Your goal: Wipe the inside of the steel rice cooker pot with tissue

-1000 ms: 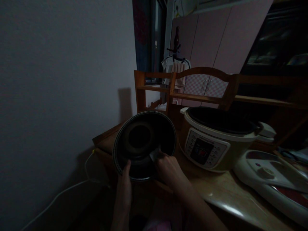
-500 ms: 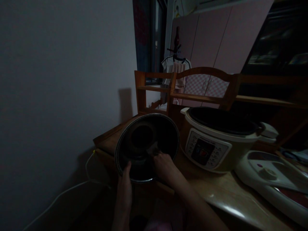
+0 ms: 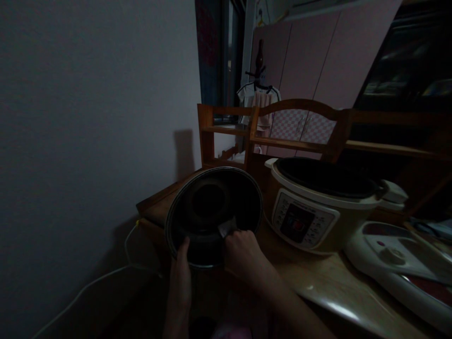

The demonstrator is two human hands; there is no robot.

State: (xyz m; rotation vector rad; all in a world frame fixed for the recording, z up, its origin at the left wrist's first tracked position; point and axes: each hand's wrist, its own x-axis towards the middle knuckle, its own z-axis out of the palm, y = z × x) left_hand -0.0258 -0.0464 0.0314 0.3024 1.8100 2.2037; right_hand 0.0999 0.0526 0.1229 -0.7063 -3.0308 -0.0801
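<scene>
A dark round inner pot (image 3: pixel 208 200) is tilted toward me at the table's near left. My left hand (image 3: pixel 181 270) grips its lower left rim, thumb inside and the other fingers hidden behind the wall. Inside the pot's lower right part, my right hand (image 3: pixel 242 247) is closed on a pale, thin cloth or tissue (image 3: pixel 228 227); a corner of it sticks out above the fingers. The dim light hides whether the cloth touches the pot wall. Just right of the pot stands an electric cooker body (image 3: pixel 310 212) with a button panel, its top uncovered.
The cooker's lid (image 3: pixel 399 263) lies at the right on the glossy table (image 3: pixel 318 282). A wooden shelf rack (image 3: pixel 293 141) rises along the back. To the left are a wall (image 3: pixel 99 117) and a white cord (image 3: pixel 84 285) hanging off the table corner.
My right hand has shifted slightly downward inside the pot with the cloth, and the cloth's corner shows more. The pot has tipped or moved slightly left with my left hand.
</scene>
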